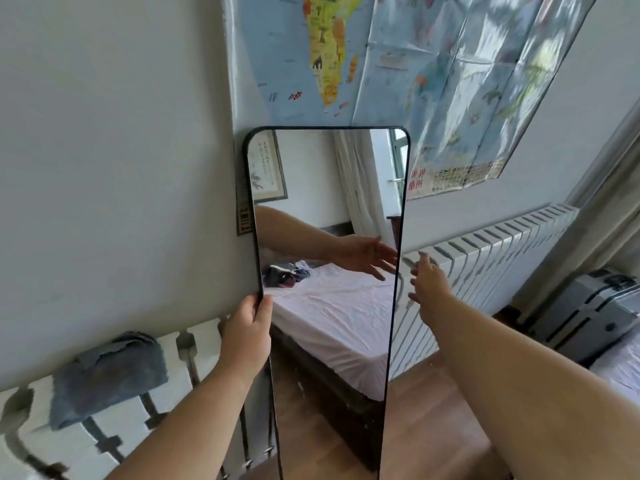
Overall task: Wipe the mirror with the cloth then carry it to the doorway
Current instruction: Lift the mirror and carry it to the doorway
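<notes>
Both bare forearms reach forward. Left hand (247, 327) clamps the left edge of the black-framed mirror (329, 265), thumb on the glass; right hand (427, 282) is spread open just beside its right edge, not touching. Grey-blue cloth (107, 372) lies on the white radiator (194, 344) at left. Wood floor (433, 410) lies bare to the mirror's right.

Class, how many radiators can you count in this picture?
2. One radiator stands left of the mirror, with a grey cloth on top; another radiator stands to its right. Others may be hidden.
</notes>
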The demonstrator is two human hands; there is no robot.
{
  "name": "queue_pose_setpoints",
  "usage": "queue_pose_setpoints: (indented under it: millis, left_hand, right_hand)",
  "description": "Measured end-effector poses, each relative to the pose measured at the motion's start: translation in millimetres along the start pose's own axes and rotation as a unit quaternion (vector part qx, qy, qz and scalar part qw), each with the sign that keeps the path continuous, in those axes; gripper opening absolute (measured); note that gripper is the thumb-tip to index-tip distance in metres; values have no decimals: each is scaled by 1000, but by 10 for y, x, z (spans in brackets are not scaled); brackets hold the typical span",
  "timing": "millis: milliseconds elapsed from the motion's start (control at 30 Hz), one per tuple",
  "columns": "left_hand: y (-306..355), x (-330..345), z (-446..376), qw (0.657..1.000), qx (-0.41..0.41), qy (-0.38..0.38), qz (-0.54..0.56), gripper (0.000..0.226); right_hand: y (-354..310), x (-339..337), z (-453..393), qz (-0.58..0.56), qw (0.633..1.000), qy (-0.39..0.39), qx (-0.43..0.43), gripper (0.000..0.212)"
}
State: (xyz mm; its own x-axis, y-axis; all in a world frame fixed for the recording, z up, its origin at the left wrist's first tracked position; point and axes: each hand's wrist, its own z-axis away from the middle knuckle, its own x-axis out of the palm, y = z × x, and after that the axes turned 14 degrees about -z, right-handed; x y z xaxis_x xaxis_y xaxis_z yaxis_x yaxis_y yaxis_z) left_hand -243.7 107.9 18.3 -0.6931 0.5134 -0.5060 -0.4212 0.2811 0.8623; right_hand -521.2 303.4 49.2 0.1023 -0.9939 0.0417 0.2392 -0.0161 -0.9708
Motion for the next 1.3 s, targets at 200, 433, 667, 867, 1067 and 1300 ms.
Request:
queue_pose_setpoints:
  millis: [200, 433, 667, 867, 1067, 1300]
  left_hand:
    - [-46, 84, 0, 999, -24, 41, -8, 31]
    - [-180, 5, -67, 1000, -3, 0, -26, 37]
    - [-305, 11, -140, 999, 24, -6, -28, 40]
    - [-293, 6, -105, 999, 46, -2, -23, 43]
    - [-192, -93, 236, 998, 56, -5, -38, 33]
    - [22, -423, 966, 996, 45, 70, -16, 31]
  right_hand:
    - [-7, 157, -326, -14, 1000, -19, 15, 56]
    - [97, 481, -523, -5, 1000, -13, 22, 63]
    - [234, 425, -452, 39, 999, 14, 6, 67]
    - [232, 348, -448, 55, 998, 19, -18, 63]
    - [209, 244, -343, 41, 999, 22, -9, 64]
    - [81, 436, -76, 40, 999, -33, -6, 95]
